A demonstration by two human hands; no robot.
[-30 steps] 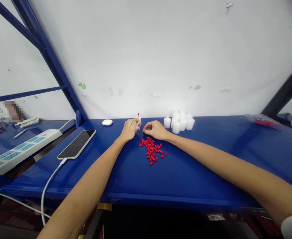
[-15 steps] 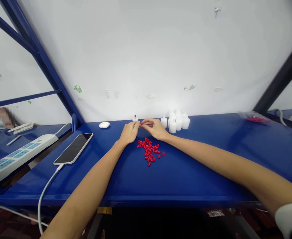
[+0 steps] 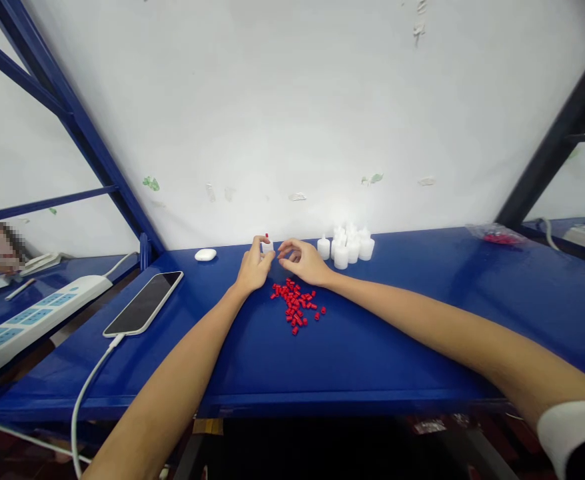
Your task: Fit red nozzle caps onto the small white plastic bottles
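Observation:
My left hand (image 3: 252, 267) rests at the back of the blue bench (image 3: 397, 347), its fingers closed round a small white bottle with a red cap (image 3: 266, 243), which stands upright. Just to the right is my right hand (image 3: 303, 261), a short gap from the bottle. Its fingers are loosely curled and apart, with nothing visible in them. A pile of small red caps (image 3: 296, 307) lies on the bench just in front of both hands. A cluster of uncapped white bottles (image 3: 345, 248) stands to the right of my right hand by the wall.
A phone (image 3: 143, 303) on a white cable lies at the left. A small white case (image 3: 205, 255) sits near the wall. A power strip (image 3: 27, 319) lies on the neighbouring bench. A clear bag of red parts (image 3: 495, 235) is far right. Blue frame struts rise at the left.
My right hand has drawn back from the bottle tip, and its fingers have parted. The left hand has kept hold of the bottle, now with a red cap on top. The view shifted slightly.

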